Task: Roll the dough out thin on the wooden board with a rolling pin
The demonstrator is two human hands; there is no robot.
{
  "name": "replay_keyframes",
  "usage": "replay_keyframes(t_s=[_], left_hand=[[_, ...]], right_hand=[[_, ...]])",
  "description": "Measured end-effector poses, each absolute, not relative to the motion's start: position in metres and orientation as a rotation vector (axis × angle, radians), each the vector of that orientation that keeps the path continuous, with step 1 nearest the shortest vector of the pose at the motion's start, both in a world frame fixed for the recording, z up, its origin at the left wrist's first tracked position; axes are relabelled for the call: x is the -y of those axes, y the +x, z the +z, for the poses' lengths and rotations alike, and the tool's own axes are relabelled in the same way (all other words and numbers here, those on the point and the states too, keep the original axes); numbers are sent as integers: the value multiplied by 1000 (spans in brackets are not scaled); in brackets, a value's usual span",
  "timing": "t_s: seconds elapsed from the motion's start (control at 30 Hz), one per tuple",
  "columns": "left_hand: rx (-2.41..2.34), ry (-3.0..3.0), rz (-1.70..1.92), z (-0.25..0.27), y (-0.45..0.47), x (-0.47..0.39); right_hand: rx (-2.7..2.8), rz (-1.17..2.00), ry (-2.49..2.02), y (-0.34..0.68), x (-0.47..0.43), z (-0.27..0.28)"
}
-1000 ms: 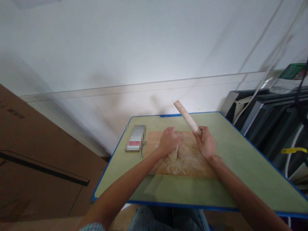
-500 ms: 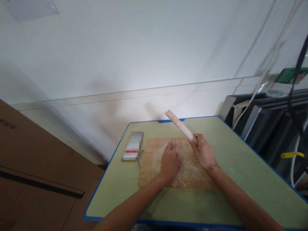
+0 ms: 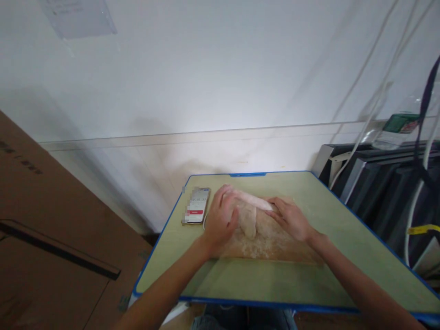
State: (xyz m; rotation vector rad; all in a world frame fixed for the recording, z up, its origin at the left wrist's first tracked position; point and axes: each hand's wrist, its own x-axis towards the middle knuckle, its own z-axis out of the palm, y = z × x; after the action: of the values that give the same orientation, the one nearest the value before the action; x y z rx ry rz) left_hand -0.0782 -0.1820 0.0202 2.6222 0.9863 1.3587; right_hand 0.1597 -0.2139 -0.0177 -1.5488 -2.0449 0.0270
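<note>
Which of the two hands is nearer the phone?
The left hand, at the left end of the rolling pin, is close beside the phone. The right hand, at the opposite end, is clearly farther away.

The right hand [image 3: 292, 221] holds a rolling pin [image 3: 255, 200]; the blurred left hand [image 3: 219, 222] is at its other end. Dough [image 3: 250, 223] lies on a floury wooden board [image 3: 278, 247], a phone [image 3: 197, 206] beside it on the desk [image 3: 360, 250].

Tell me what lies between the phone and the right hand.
In the head view: the left hand, the dough, the rolling pin and the board.
</note>
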Motion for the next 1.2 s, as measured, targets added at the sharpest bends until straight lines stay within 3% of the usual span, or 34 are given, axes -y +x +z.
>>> replay_keyframes(t_s=[0.1,0.23,0.47,0.7,0.83,1.03,1.2], left_hand=[[-1222,2720,1013,42,-87,163],[-1321,2799,408,34,-78,135],[-1213,2863,16,2,-67,109],[-1272,2802,-26,11,-63,112],[-1200,2899,67,7,-65,126],[-1205,2900,265,5,-76,152],[-1283,2866,367,-1,-82,169]], right_hand=[[2203,85,-1553,154,219,-13],[2327,209,-1563,151,219,-10],[2330,22,-1687,158,199,9],[2264,-49,-1724,153,198,-19],[2085,-274,-1845,142,222,-32],[2054,-203,-1956,126,247,-25],[2007,-347,-1969,117,260,-29]])
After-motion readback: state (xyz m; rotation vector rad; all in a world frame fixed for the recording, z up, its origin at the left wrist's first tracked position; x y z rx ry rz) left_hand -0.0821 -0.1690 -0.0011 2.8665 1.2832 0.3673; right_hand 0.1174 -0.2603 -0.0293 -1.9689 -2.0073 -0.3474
